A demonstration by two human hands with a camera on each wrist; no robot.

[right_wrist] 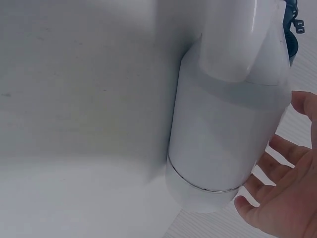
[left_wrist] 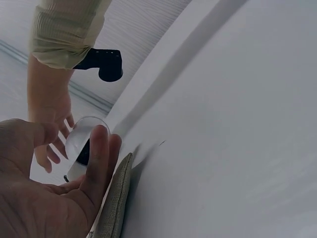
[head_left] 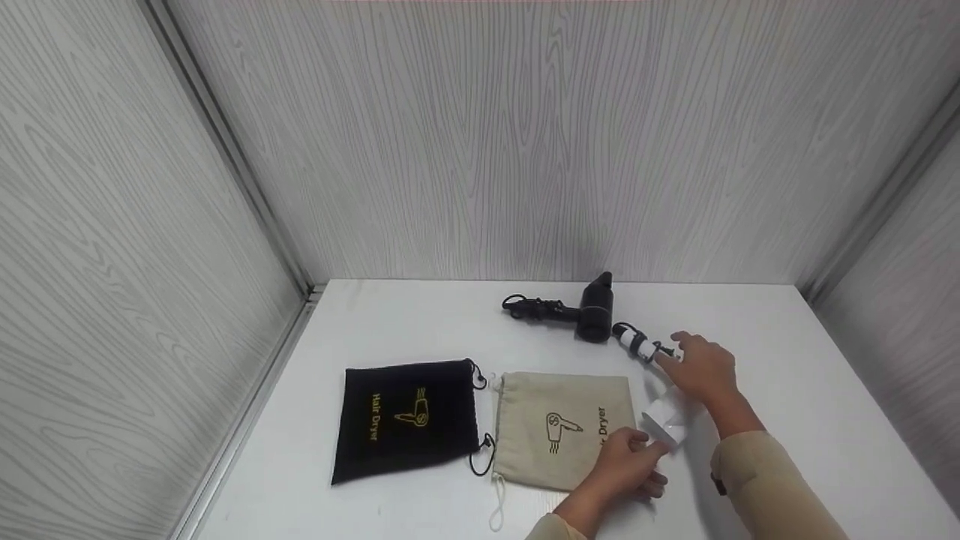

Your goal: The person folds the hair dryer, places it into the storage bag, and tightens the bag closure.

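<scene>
A white hair dryer (head_left: 666, 414) lies on the right of the table, its handle (head_left: 640, 345) wrapped in a dark cord and pointing to the back left. My left hand (head_left: 622, 469) is at its near end, beside the beige bag, thumb and fingertips spread around the rim. In the left wrist view the fingers (left_wrist: 98, 153) overlap the dryer's round end (left_wrist: 81, 148). Over the dryer's far side reaches my right hand (head_left: 703, 367). In the right wrist view that hand's loosely bent fingers (right_wrist: 280, 148) lie along the white barrel (right_wrist: 223, 134).
A beige drawstring bag (head_left: 525, 427) printed "Hair Dryer" lies left of the white dryer. Farther left is a black drawstring bag (head_left: 375, 465) with yellow print. A black hair dryer (head_left: 595, 311) with its cord wrapped lies at the back, near the wood-grain rear wall (head_left: 480, 150).
</scene>
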